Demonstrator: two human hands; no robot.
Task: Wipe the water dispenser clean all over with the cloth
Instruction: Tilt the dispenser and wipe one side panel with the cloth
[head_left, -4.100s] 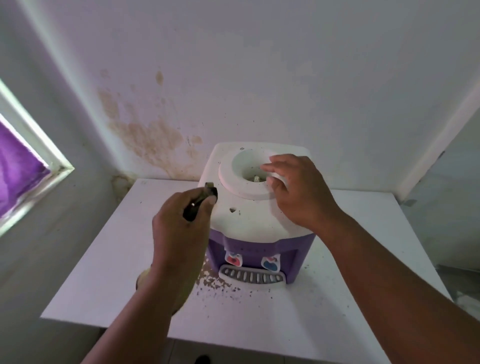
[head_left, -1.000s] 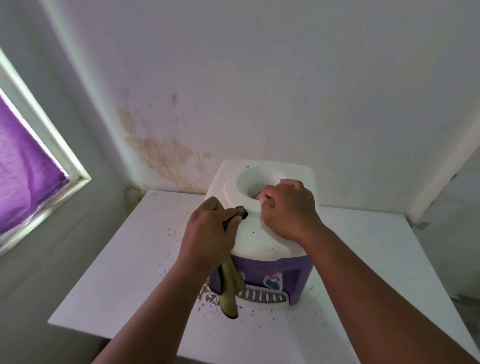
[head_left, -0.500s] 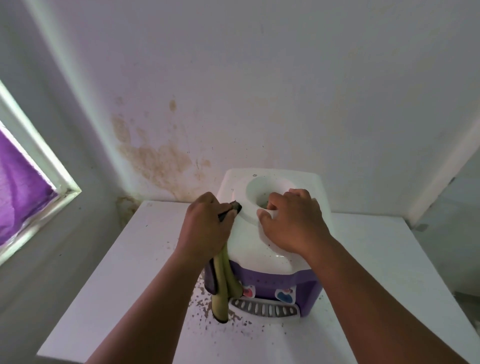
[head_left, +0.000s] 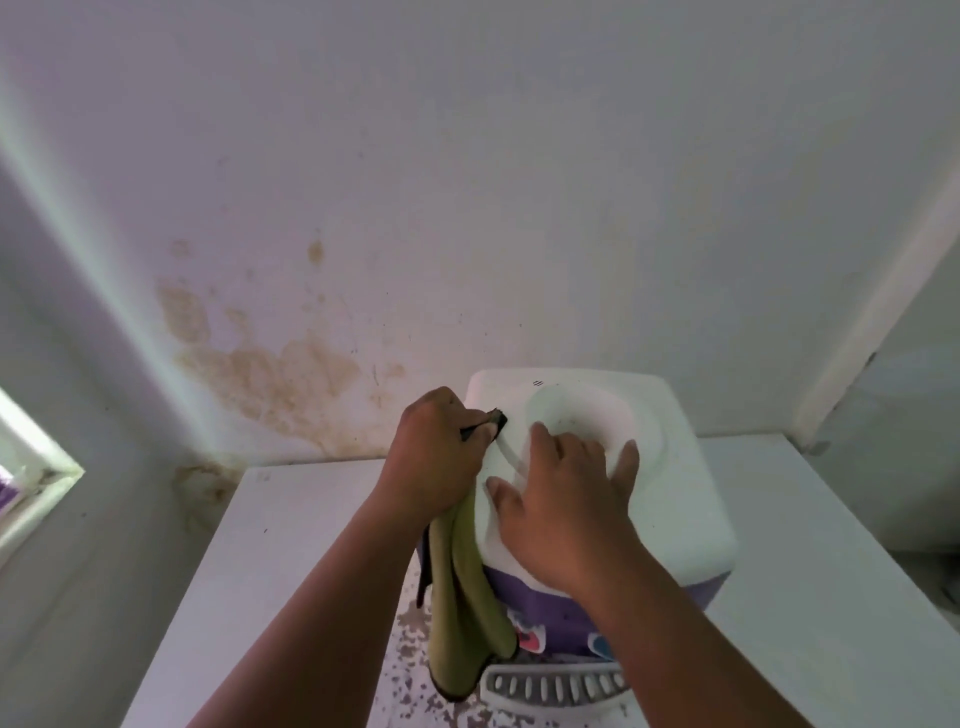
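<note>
A small water dispenser (head_left: 675, 499) with a white top and purple body stands on a white table (head_left: 291, 561) against the wall. My left hand (head_left: 434, 457) grips an olive-green cloth (head_left: 462, 597) at the dispenser's upper left edge; the cloth hangs down its left side, a dark corner sticking out by my thumb. My right hand (head_left: 561, 493) lies flat on the white top, fingers spread over the rim of the round bottle well. Two taps with heart stickers and a grey drip grille (head_left: 550, 688) show below my arms.
Brown crumbs and dirt specks (head_left: 410, 654) litter the table in front of the dispenser on the left. The stained wall (head_left: 270, 364) is right behind it. A window frame (head_left: 31, 483) sits at the far left. Table surface extends left and right of the dispenser.
My left hand has slid with the cloth further back along the dispenser's left top edge. My right hand has flattened over the well rim. The view has shifted closer.
</note>
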